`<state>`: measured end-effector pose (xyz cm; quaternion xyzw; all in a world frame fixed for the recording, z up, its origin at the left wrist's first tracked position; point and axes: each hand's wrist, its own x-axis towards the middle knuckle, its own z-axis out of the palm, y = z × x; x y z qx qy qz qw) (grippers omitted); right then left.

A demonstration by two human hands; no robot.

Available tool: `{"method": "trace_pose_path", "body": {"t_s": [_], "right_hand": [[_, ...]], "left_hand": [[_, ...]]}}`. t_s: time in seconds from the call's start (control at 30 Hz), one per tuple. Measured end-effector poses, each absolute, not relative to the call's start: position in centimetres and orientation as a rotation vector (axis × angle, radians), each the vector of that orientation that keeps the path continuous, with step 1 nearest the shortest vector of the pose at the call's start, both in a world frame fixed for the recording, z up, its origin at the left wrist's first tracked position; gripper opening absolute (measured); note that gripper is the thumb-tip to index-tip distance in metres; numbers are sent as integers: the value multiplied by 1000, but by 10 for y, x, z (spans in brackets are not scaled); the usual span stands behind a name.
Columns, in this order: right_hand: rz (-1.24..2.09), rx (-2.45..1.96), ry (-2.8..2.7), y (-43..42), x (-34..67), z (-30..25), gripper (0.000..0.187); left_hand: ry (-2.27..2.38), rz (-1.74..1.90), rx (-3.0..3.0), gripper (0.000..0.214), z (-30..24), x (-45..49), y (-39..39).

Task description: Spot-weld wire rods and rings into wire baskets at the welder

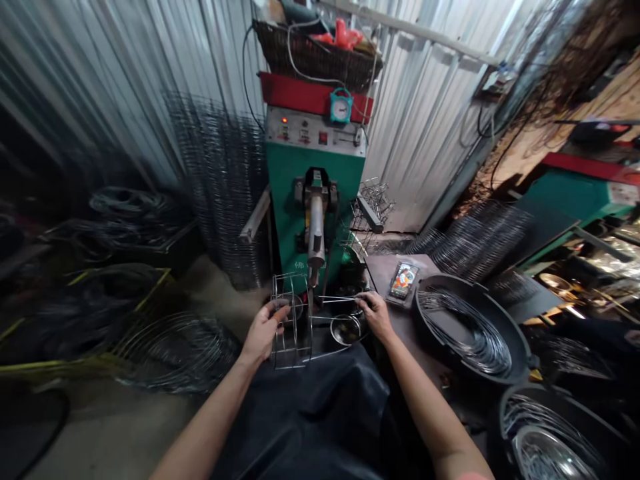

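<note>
A small wire rack (294, 365) of thin shiny rods stands in front of the green spot welding machine (285, 187), with my left hand (261, 333) closed on its left side. My right hand (376, 316) pinches a thin metal wire (336, 299) that points left to the machine's lower tip. Above the wire, the machine's long metal arm (316, 230) reaches forward and down; whether its tip touches the rack or wire I cannot tell. Below my right hand is a small round metal bowl (346, 331), partly behind wires. A dark apron (310, 413) covers my lap.
To my right, a black basin (425, 333) holds curved wires, beside a phone (403, 280) on the table. Another basin (507, 407) stands nearer. Stacked wire racks (225, 180) rise left of the machine; wire rings (175, 350) lie on the left. A cluttered basket (315, 57) tops the machine.
</note>
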<state>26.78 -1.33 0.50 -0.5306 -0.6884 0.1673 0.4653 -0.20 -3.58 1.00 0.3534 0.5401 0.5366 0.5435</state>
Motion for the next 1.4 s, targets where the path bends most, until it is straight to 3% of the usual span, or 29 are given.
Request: {"method": "trace_pose_path", "body": {"t_s": [1.2,1.4], "right_hand": [[517,-1286,-1777,51,261,-14,21],[350,-1268,-1706,26,286,-8,27]], "left_hand": [[1158,1271,624,39,1,11,10],[1200,1275,662,35,3,13,9]]}}
